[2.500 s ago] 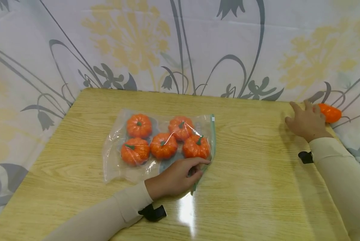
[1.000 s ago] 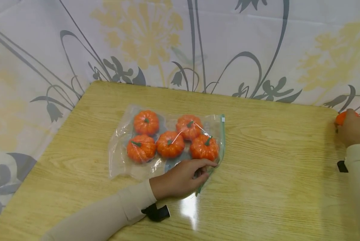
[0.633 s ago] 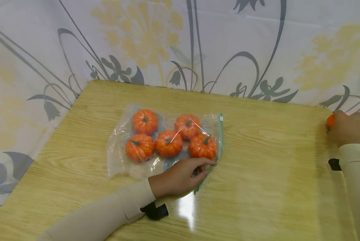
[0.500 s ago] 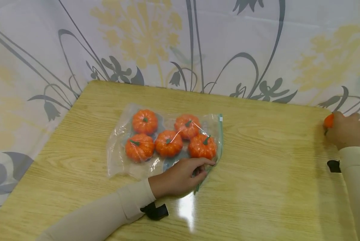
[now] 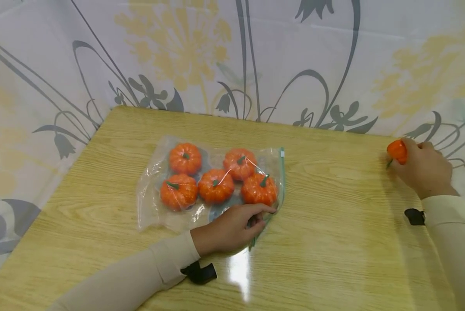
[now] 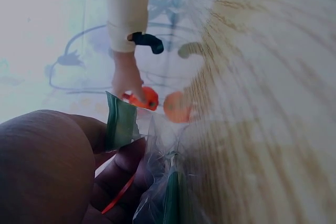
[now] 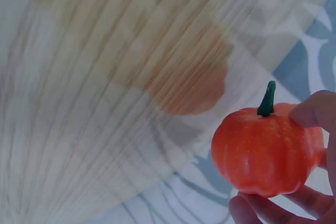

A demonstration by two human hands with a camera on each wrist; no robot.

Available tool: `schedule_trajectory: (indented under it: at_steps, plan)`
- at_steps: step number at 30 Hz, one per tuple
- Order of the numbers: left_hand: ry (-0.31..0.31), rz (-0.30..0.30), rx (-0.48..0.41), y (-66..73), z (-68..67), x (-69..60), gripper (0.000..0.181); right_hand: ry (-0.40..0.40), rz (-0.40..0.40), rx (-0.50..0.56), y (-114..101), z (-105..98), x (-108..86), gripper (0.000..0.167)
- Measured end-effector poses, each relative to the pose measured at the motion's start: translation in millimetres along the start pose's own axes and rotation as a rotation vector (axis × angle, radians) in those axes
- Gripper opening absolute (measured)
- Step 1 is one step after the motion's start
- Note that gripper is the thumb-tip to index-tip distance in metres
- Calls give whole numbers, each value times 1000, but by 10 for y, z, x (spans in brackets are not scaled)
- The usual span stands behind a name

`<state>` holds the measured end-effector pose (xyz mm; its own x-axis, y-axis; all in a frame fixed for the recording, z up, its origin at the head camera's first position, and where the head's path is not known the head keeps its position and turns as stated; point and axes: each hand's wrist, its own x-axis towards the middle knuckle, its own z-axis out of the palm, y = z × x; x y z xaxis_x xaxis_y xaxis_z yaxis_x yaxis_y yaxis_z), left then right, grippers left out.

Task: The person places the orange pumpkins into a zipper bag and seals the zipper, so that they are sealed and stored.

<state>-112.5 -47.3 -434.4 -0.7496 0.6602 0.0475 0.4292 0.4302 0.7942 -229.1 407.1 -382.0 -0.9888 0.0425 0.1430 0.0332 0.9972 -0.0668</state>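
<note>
A clear zip bag [image 5: 148, 207] with a green zip edge lies flat on the table, mouth toward the right. Inside it sit several small orange pumpkins [image 5: 216, 185] with green stems. My left hand [image 5: 230, 229] pinches the near end of the bag's mouth; in the left wrist view its thumb and fingers hold the green zip strip [image 6: 122, 124]. At the table's far right, my right hand [image 5: 428, 168] grips another small pumpkin [image 5: 397, 151]. The right wrist view shows that pumpkin [image 7: 265, 150] between thumb and fingers, stem up, raised off the wood.
The wood-grain table [image 5: 325, 242] has its back edge against a white cloth [image 5: 286, 47] printed with grey and yellow flowers. Bare tabletop stretches between the bag and the right hand. A black strap sits on each wrist.
My right hand reached the pumpkin at the far right corner, took hold of it, and has brought it leftward. The left hand stays at the bag's mouth. The head view has shifted slightly.
</note>
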Motion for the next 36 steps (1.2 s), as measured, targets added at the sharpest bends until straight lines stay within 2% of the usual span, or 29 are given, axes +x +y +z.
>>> schedule_trajectory:
  at_steps: [8, 15, 20, 27, 31, 36]
  plan:
    - [-5, 5, 6, -7, 1, -8, 36, 52, -64, 107, -345, 13, -97, 64]
    - [6, 7, 22, -2, -5, -7, 35, 115, -95, 212, -717, -3, -211, 63]
    - [1, 14, 14, -6, 13, -5, 35, 132, -124, 265, -928, -40, -336, 62]
    - [3, 20, 20, -3, 14, 4, 36, 182, -198, 297, -1136, -43, -475, 62]
    - [-10, 17, 17, -5, 23, -3, 36, 173, -216, 309, -1222, -6, -553, 63]
    - [6, 28, 32, -10, 23, 1, 36, 181, -245, 335, -1346, 13, -623, 62]
